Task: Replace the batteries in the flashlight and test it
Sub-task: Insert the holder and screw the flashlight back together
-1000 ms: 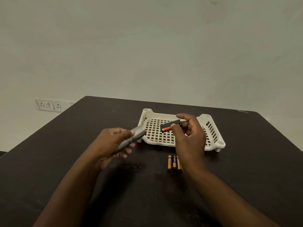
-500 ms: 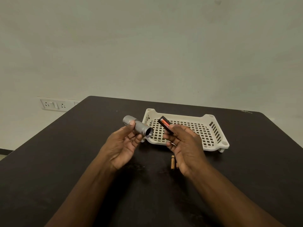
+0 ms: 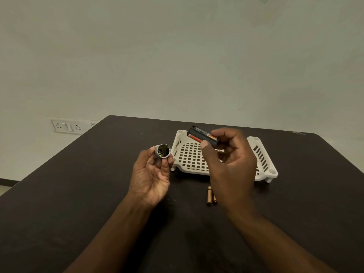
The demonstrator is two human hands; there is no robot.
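The left hand [image 3: 151, 174] holds the silver flashlight [image 3: 162, 151] above the dark surface [image 3: 78, 194], its fingers curled round the body and the open end turned toward the person. The right hand [image 3: 230, 162] pinches a black battery holder [image 3: 201, 135] between thumb and fingers, held over the white basket [image 3: 264, 158], apart from the flashlight. Loose batteries [image 3: 210, 196] lie on the surface just in front of the basket, partly hidden by the right wrist.

Open-ended silver flashlight [image 3: 162, 151], black battery holder [image 3: 201, 135]
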